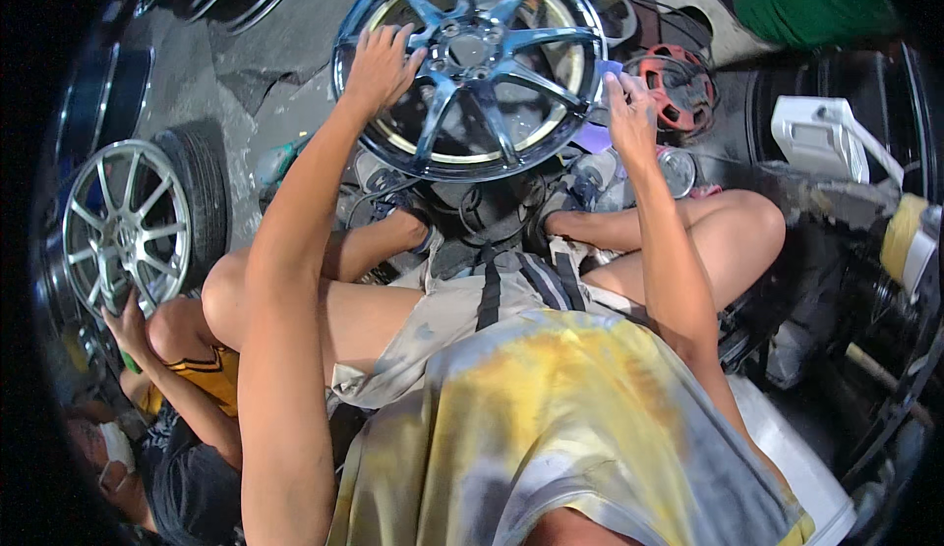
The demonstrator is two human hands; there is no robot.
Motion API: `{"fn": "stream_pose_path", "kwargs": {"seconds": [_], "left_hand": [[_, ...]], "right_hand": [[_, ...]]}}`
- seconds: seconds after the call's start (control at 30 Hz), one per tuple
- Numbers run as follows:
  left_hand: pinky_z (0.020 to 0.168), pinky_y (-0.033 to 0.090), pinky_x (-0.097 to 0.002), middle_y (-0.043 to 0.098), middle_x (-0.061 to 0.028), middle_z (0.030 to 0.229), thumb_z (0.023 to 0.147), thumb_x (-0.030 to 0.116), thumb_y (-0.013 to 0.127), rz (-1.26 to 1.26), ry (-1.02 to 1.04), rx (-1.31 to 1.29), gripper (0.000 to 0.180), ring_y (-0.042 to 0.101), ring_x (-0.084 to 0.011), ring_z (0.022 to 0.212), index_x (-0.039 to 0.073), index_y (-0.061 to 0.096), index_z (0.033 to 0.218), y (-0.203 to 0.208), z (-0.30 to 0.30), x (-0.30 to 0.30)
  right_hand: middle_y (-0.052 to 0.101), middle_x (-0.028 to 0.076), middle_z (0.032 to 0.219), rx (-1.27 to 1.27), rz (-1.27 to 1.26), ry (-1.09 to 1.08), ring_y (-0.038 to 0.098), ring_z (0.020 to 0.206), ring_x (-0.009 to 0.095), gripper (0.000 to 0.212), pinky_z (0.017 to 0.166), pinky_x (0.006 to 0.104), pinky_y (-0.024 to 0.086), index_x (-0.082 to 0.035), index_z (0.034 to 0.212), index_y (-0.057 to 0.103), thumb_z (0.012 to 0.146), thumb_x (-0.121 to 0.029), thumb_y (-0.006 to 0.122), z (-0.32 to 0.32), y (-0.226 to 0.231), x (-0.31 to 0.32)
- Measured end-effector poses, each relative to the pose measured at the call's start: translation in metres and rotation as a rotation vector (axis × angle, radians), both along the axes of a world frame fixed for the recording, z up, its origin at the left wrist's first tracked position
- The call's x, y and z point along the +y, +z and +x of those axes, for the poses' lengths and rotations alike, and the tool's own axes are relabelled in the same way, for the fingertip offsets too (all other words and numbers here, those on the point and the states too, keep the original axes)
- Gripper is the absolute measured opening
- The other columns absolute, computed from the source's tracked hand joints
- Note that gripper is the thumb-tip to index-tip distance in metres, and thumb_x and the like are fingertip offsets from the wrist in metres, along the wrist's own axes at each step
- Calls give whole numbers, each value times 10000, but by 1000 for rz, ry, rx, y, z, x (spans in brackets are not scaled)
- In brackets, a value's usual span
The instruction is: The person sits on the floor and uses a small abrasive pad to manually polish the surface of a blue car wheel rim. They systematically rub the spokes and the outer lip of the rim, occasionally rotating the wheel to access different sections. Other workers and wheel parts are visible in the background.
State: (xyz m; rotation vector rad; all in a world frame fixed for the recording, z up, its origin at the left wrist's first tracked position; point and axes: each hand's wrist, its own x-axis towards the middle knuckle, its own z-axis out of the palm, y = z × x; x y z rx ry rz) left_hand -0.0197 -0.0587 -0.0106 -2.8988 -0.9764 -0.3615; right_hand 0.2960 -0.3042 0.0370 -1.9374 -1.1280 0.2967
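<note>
A shiny blue-tinted alloy wheel [503, 40] with several slim spokes and a pale inner ring is in front of me, above my shoes. My left hand [385, 66] lies on its left side, over a spoke near the rim, with fingers stretched and apart. At the right edge of the rim, my right hand [632, 114] pinches a thin purple sheet [610, 69] that looks like sandpaper. Part of this sheet is hidden behind the fingers. Another purple piece [592, 138] shows just below, beside the rim; whether the two are joined I cannot tell.
A co-worker's hand [125, 325] touches a silver wheel [128, 222] at left, beside a black tire [197, 197]. A red spoked reel-like thing [677, 89] and a can [677, 171] are to the right. Farther right are a white box-like thing [821, 138] and a yellow block [900, 236].
</note>
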Motion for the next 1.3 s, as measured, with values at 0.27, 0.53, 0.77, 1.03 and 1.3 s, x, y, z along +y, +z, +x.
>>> {"fn": "stream_pose_path", "kwargs": {"seconds": [0.27,0.53,0.77,1.03,1.3], "left_hand": [[1277,215,-470,370,-209,1632,1079,531,402,-177,-192,270,744,276,-379,1547,-33,368,1565,29,-6,-71],[1292,172,-469,305,-201,1671,1079,498,424,-292,-302,324,731,248,-353,1567,-9,319,1595,53,-11,-97],[1281,201,-478,338,-210,1655,1076,537,400,-192,-126,272,737,262,-374,1558,-7,373,1573,37,-8,-94],[661,525,-532,668,-230,764,1022,320,602,-520,-176,-277,347,657,-441,705,29,685,852,75,-2,-104],[797,562,-511,714,-258,804,1076,491,434,-446,430,4,645,702,-453,798,-5,745,804,17,-37,-43]], "right_hand": [[686,208,958,235,28,-105,654,831,332,346,787,460,488,36,1070,692,1033,-278,552,19,6,-9],[676,-15,929,1008,139,-51,594,790,76,270,703,251,479,-59,1150,706,1008,-289,701,6,17,-10],[711,-2,874,757,-72,144,593,711,67,271,638,247,464,-36,1100,735,951,-261,763,-27,7,0],[747,165,866,347,-260,332,710,715,265,401,697,393,557,-6,1021,755,869,-374,808,-84,-15,65],[745,258,1025,94,-638,262,697,1048,442,380,948,479,543,-22,956,759,807,-366,823,-123,-33,122]]}}
